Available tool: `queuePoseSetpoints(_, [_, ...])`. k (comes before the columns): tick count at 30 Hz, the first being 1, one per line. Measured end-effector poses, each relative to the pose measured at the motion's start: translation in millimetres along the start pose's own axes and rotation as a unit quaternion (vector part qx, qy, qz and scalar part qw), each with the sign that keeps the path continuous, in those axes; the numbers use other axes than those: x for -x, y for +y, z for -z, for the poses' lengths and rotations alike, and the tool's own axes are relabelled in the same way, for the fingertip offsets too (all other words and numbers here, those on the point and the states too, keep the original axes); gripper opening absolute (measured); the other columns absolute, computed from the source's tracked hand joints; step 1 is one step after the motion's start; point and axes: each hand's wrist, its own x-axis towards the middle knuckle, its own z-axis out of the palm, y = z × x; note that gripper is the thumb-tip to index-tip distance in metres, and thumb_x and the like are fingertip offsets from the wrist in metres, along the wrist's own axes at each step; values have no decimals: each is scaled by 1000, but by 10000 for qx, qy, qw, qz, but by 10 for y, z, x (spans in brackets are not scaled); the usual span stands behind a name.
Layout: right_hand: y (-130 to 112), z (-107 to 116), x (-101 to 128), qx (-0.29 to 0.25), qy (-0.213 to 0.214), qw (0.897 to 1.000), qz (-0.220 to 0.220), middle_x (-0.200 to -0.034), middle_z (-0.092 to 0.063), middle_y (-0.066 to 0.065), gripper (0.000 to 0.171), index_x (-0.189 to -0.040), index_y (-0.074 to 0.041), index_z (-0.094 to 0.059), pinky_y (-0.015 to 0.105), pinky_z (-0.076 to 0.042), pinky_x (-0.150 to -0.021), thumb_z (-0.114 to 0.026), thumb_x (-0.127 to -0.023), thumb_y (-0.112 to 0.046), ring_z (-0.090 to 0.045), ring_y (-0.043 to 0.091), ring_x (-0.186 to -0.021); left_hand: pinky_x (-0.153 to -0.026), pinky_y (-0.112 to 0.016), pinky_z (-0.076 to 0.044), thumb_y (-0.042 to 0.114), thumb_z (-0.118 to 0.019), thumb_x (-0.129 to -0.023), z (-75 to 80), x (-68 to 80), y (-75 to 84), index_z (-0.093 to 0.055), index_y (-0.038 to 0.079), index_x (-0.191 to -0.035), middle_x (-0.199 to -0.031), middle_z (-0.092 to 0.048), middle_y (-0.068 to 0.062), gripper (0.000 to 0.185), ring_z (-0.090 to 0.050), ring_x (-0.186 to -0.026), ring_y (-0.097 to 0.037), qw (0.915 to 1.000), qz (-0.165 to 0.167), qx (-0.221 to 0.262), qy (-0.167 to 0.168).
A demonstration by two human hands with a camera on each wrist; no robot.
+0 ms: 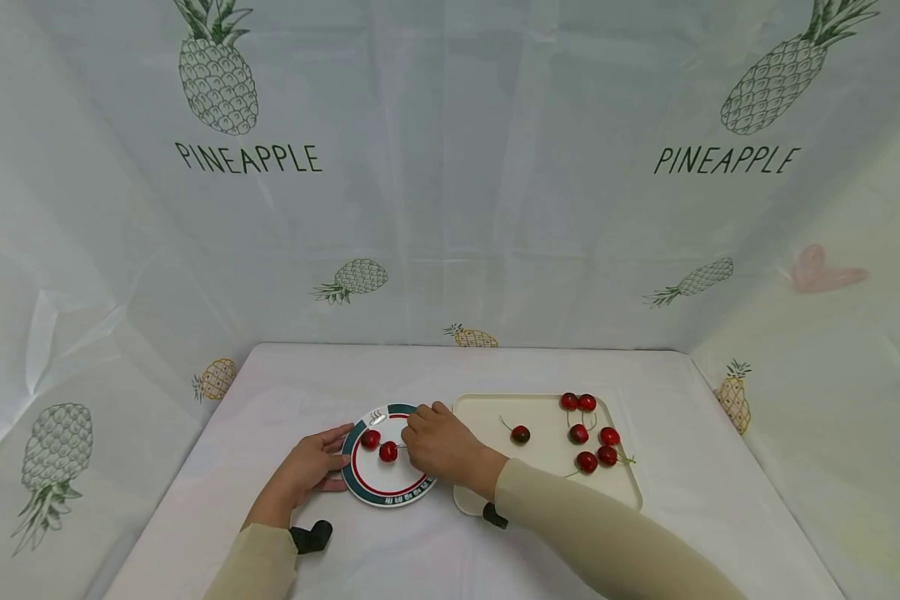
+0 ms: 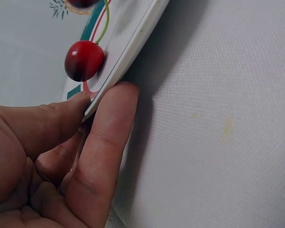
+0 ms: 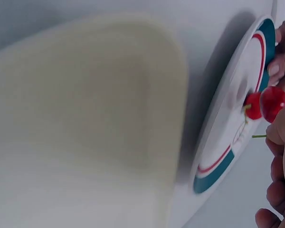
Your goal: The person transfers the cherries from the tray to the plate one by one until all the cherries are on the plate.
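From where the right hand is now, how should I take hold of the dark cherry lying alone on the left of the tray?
Pinch the dark cherry by its green stem, which lies free toward the upper left. Come from above on the plate side; the other cherries sit farther right, so nothing crowds the right hand.

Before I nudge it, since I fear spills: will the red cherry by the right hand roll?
Probably: the round glossy red cherry looks free on the smooth green-rimmed white plate. Its thin stem may limit rolling.
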Motion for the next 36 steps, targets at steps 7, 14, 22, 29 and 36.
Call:
queuePoseSetpoints(7, [-176, -92, -178, -13, -3, 10000, 51, -98, -69, -7, 18, -108, -19, -73, 26, -46, -81, -66, -101, -35, -53, 13, -92, -76, -41, -67, 0, -64, -101, 13, -1, 12, -48, 15, -159, -160, -46, -26, 62, -74, -93, -22, 10000, -41, -6, -57])
queuePoseSetpoints(14, [-276, -124, -286, 15, -308, 9995, 56, -110, -72, -6, 30, -122, -20, -73, 28, -50, -87, -68, -101, -40, -57, 14, -101, -76, -42, -67, -2, -62, -101, 34, 12, 26, -50, 15, -158, -161, -45, -26, 61, -73, -99, -23, 9999, -38, 59, -90])
queuePoseSetpoints(22, [-307, -125, -306, 32, -336, 9994, 34, -113, -72, -5, 33, -124, -19, -73, 28, -49, -90, -68, -101, -42, -60, 15, -109, -76, -43, -67, -1, -61, -102, 31, 13, 27, -51, 14, -158, -160, -46, -27, 58, -72, -105, -24, 9999, -76, 63, -126])
queuePoseSetpoints(29, [-304, -132, -299, 42, -348, 9994, -35, -113, -72, -4, 33, -126, -18, -73, 28, -49, -91, -67, -102, -41, -58, 14, -105, -76, -43, -67, -1, -62, -102, 21, 16, 25, -50, 13, -158, -159, -47, -26, 59, -72, -102, -23, 9999, -113, 36, -118])
queuePoseSetpoints(36, [-252, -60, -243, -26, -302, 9995, -117, -108, -71, -3, 29, -119, -17, -73, 30, -52, -92, -64, -103, -39, -57, 15, -101, -76, -42, -67, 0, -62, -102, 12, 9, 11, -51, 15, -158, -159, -48, -26, 59, -73, -99, -23, 10000, -70, -4, -33])
